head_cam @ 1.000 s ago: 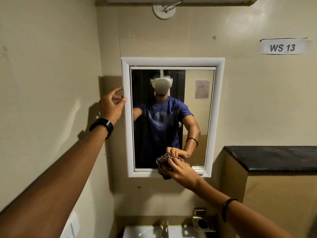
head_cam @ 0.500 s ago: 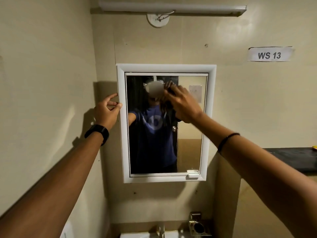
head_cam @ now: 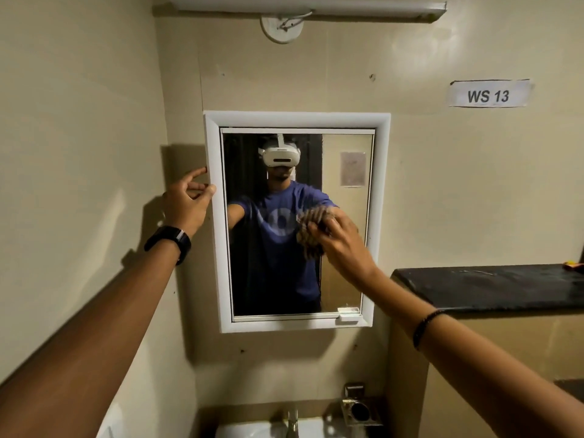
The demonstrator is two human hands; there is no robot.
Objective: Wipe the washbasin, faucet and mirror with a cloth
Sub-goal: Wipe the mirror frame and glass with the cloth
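A white-framed mirror (head_cam: 377,197) hangs on the beige wall straight ahead. My right hand (head_cam: 346,248) presses a bunched brown checked cloth (head_cam: 308,235) against the glass at mid height, right of centre. My left hand (head_cam: 188,202) rests its fingertips on the frame's left edge and holds nothing. At the bottom edge of the view, the top of a metal faucet (head_cam: 292,423) rises above the rim of the white washbasin (head_cam: 249,429).
A black stone ledge (head_cam: 486,287) juts out at the right, with a small orange item at its far end. A metal holder (head_cam: 360,412) is fixed to the wall beside the faucet. A tube light (head_cam: 303,7) runs above the mirror; a paper "WS 13" label (head_cam: 488,94) is at upper right.
My right hand swept the cloth from the mirror's bottom up to its top, and has come back down to mid height. My left hand stayed on the frame.
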